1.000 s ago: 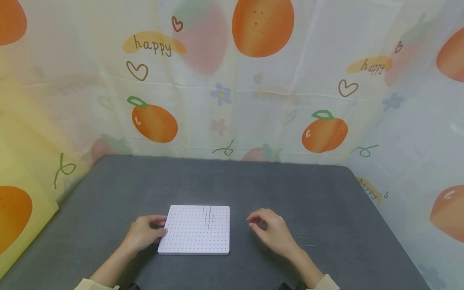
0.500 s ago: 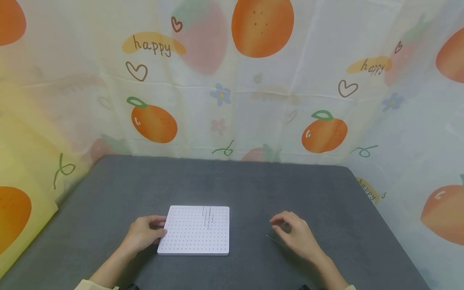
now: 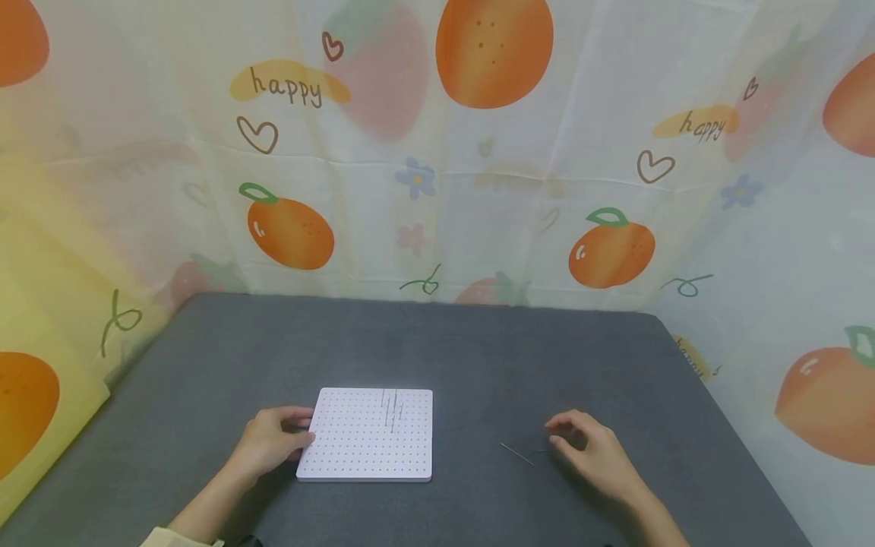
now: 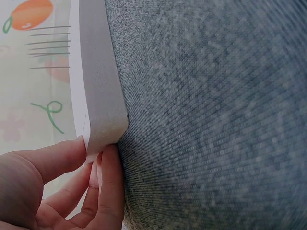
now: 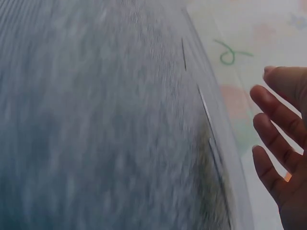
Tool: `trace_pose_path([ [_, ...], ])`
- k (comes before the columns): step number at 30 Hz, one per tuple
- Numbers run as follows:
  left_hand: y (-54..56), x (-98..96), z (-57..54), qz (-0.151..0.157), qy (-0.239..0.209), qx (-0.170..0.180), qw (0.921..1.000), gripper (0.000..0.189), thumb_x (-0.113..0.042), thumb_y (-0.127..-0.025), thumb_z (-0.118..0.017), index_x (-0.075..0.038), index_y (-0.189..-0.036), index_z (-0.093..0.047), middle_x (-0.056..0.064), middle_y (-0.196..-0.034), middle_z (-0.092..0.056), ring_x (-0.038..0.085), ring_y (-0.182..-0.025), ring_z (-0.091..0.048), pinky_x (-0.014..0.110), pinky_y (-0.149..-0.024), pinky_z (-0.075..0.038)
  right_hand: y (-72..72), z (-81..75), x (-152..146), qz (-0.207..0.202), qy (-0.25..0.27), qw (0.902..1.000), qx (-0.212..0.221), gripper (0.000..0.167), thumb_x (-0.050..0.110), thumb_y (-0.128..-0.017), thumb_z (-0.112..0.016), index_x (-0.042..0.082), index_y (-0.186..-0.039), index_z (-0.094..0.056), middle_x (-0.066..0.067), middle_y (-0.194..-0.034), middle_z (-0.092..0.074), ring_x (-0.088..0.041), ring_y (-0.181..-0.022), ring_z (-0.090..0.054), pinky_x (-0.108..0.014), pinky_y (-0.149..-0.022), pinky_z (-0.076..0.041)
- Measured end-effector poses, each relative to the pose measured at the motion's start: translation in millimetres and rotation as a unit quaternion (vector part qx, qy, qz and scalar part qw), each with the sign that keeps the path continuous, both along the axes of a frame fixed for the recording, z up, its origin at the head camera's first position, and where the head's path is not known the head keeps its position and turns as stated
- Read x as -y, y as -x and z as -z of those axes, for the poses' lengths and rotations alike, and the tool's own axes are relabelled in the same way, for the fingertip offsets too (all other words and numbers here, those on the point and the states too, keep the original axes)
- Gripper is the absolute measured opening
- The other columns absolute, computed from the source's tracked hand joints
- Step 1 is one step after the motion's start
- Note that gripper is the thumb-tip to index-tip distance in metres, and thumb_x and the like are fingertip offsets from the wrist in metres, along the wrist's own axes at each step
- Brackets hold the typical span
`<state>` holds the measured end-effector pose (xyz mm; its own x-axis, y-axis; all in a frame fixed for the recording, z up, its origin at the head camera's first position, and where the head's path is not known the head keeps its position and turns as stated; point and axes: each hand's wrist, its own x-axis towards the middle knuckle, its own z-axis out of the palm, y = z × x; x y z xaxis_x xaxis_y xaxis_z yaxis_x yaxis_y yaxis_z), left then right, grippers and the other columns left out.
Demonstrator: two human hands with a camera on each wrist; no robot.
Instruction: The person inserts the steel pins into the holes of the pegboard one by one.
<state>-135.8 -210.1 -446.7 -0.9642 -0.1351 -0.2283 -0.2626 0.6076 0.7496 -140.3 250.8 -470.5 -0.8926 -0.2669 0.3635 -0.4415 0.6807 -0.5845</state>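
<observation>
A white square board [image 3: 362, 448] with a grid of small holes lies on the grey table. Several thin metal needles [image 3: 393, 410] stand upright in its far right part; the left wrist view shows these needles [image 4: 50, 42] in a row above the board's face. My left hand [image 3: 270, 441] grips the board's left edge, thumb at the upper edge and fingers against the side. To the right, my right hand [image 3: 598, 456] hovers low over the table with fingers loosely bent, holding nothing. Loose needles [image 5: 184, 55] lie on the cloth beside it, one needle [image 3: 517, 454] farther left.
The dark grey table [image 3: 437, 346] has a ribbed cloth surface. Behind and beside it hangs a pale curtain [image 3: 478, 228] printed with fruit, hearts and flowers.
My right hand has moved right and slightly nearer, away from the board, uncovering a loose needle on the table. The left hand and the board have stayed in place.
</observation>
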Motion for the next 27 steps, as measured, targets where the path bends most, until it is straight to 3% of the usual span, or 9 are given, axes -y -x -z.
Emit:
trace_pose_path([
  [8,-0.1,-0.4,-1.8,-0.004,-0.001,0.005,1.0,0.041,-0.003,-0.076,-0.067,0.004,-0.116,-0.059,0.016,-0.101,-0.064,0.016,-0.072,-0.062,0.032,-0.06,-0.056,-2.0,2.9,-11.2,0.009,0.019,0.9945,0.102,0.016,0.017,-0.082,-0.068,0.021,-0.097,-0.062,0.011,-0.094,-0.063,-0.003,-0.086,-0.059,-0.025,-0.072,-0.052],
  [11,0.2,-1.0,-2.5,-0.005,-0.003,0.007,1.0,0.041,-0.003,-0.076,-0.067,0.004,-0.115,-0.059,0.017,-0.101,-0.064,0.016,-0.072,-0.062,0.032,-0.06,-0.056,-2.1,3.9,-12.7,0.006,0.015,0.9925,0.121,0.015,0.018,-0.082,-0.068,0.02,-0.096,-0.062,0.01,-0.092,-0.063,-0.003,-0.084,-0.059,-0.024,-0.072,-0.051],
  [20,1.0,-1.0,-1.6,-0.006,0.003,0.008,0.9999,0.041,-0.003,-0.076,-0.068,0.003,-0.115,-0.059,0.017,-0.101,-0.064,0.016,-0.072,-0.062,0.032,-0.059,-0.056,0.7,5.3,-13.8,-0.014,-0.028,0.9939,0.106,0.014,0.022,-0.082,-0.068,0.024,-0.095,-0.062,0.014,-0.09,-0.058,-0.001,-0.081,-0.051,-0.022,-0.07,-0.047],
  [27,1.1,-0.7,-1.1,-0.005,0.004,0.008,0.9999,0.041,-0.002,-0.076,-0.068,0.003,-0.115,-0.059,0.017,-0.101,-0.064,0.016,-0.071,-0.062,0.032,-0.06,-0.056,2.5,6.8,-13.1,-0.028,-0.032,0.9943,0.098,0.015,0.02,-0.081,-0.069,0.024,-0.094,-0.062,0.015,-0.088,-0.057,-0.003,-0.081,-0.049,-0.022,-0.071,-0.045],
])
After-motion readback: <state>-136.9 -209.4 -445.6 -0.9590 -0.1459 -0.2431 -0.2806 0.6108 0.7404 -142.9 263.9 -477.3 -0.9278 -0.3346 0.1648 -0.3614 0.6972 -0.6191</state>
